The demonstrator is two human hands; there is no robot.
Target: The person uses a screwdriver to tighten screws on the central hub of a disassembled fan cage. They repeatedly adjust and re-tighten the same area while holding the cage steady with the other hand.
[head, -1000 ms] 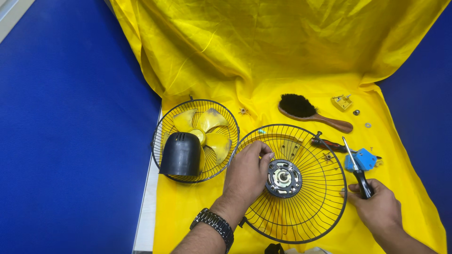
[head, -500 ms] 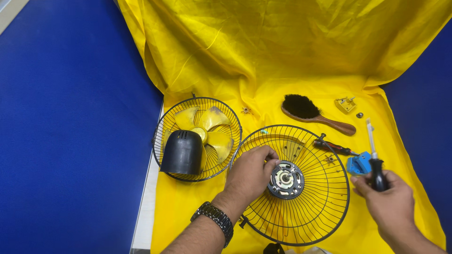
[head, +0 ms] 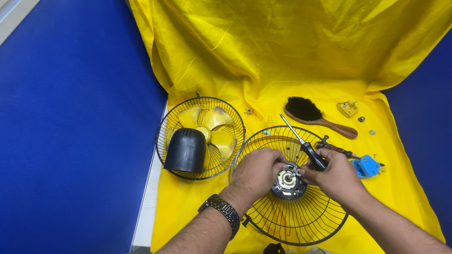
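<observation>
A black wire fan guard (head: 301, 221) lies flat on the yellow cloth, with a round motor hub (head: 287, 182) at its centre. My left hand (head: 256, 173) rests on the guard, its fingertips touching the hub's left edge; a dark watch is on that wrist. My right hand (head: 336, 176) grips a black-handled screwdriver (head: 306, 146), shaft pointing up and left, and its fingertips meet the left hand's at the top of the hub.
A second wire guard (head: 200, 136) at the left holds a yellow fan blade (head: 214, 127) and a black motor cover (head: 186, 150). A wooden brush (head: 315, 115), a blue part (head: 366, 165), a small yellow piece (head: 347, 108) and loose washers lie on the yellow cloth (head: 282, 56).
My right hand has carried the screwdriver from the right side of the guard to the hub, meeting my left hand. My left hand stayed on the guard.
</observation>
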